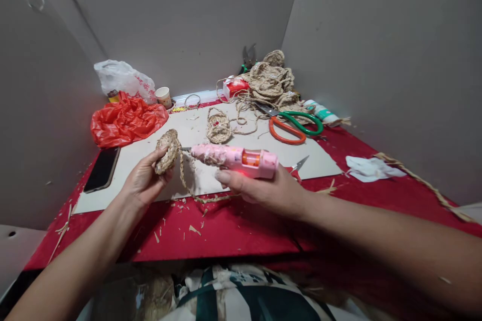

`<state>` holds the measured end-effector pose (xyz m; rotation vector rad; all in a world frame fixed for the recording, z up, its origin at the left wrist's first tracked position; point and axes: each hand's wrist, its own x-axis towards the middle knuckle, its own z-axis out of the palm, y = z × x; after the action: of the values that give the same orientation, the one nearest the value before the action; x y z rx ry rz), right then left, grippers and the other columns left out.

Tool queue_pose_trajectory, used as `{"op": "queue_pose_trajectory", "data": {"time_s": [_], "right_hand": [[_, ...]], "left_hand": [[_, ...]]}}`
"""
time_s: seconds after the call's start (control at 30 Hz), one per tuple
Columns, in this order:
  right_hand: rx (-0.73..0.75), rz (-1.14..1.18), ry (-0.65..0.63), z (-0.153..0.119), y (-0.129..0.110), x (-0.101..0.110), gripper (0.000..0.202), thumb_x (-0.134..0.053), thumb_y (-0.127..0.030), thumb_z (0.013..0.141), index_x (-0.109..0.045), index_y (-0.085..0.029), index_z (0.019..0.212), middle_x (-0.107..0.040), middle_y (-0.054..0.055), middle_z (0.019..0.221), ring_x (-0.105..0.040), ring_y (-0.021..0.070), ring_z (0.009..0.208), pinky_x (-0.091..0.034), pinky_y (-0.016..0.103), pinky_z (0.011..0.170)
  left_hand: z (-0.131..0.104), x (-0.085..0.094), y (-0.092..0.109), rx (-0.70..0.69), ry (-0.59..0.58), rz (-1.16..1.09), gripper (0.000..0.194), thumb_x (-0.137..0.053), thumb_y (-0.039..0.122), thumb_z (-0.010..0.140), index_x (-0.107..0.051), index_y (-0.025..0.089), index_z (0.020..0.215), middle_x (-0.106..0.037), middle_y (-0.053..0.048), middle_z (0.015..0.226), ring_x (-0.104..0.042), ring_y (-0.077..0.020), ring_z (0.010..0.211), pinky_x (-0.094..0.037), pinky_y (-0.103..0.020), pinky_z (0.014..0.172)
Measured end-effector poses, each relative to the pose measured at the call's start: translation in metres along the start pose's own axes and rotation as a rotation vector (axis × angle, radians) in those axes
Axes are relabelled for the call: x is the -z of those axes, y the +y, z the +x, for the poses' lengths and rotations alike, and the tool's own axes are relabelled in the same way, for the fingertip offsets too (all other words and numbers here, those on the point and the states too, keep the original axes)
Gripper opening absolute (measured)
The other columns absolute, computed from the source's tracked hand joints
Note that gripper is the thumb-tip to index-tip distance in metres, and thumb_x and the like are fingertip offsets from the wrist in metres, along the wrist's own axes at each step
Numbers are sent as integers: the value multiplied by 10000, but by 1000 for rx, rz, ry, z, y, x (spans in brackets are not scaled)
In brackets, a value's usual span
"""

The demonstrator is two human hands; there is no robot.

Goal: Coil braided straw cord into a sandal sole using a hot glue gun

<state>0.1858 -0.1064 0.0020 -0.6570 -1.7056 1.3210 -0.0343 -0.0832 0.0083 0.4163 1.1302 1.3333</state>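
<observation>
My left hand grips a round coil of braided straw rope, held up over the left part of the white board. From the coil a braided tail hangs down and runs right along the board's front edge. My right hand is closed around a pink hot glue gun. Its nozzle points left and meets or nearly meets the coil's right side. Behind the gun lies a small woven straw piece with a red dot on it.
Large scissors with green and orange handles lie right of centre, before a heap of straw rope. A phone, a red plastic bag and a paper cup are at left. White tissue lies right.
</observation>
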Motion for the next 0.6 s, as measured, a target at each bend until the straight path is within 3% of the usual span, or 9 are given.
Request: {"op": "queue_pose_trajectory", "data": {"time_s": [0.13,0.27,0.37,0.5,0.6], "right_hand": [[-36,21,-25,1,12,0,109,-626,-302,828,-649,-199,804,-596,-13,685,-552,135,600,-472,240,570],[-73,28,-14,3,19,2,204,-654,-381,821,-666,-180,853,-644,5,732,-590,146,644,-509,257,633],[-120,31,3,5,23,3,275,-655,-422,822,-686,-166,917,-680,27,808,-616,161,707,-529,272,699],[-204,-11,16,5,26,2,274,-646,-427,821,-701,-176,915,-668,24,738,-624,182,672,-525,275,615],[-260,-23,9,4,26,2,275,-634,-429,821,-694,-179,918,-681,53,791,-650,235,783,-529,296,623]], "left_hand": [[9,-6,-5,13,-7,-17,149,-527,39,848,-636,112,778,-652,-13,560,-557,-81,371,-458,-137,342],[20,-5,-13,51,-34,-42,115,-544,48,843,-641,106,824,-677,-26,592,-589,-94,408,-529,-169,443],[24,0,-19,89,-44,-46,112,-543,57,852,-647,99,858,-690,-28,599,-600,-99,418,-521,-166,436],[24,3,-23,145,-30,-9,125,-536,94,874,-660,85,865,-700,-45,602,-616,-116,430,-530,-190,445],[23,4,-24,159,-35,-7,154,-525,111,887,-670,84,842,-705,-54,609,-625,-124,443,-542,-207,469]]}}
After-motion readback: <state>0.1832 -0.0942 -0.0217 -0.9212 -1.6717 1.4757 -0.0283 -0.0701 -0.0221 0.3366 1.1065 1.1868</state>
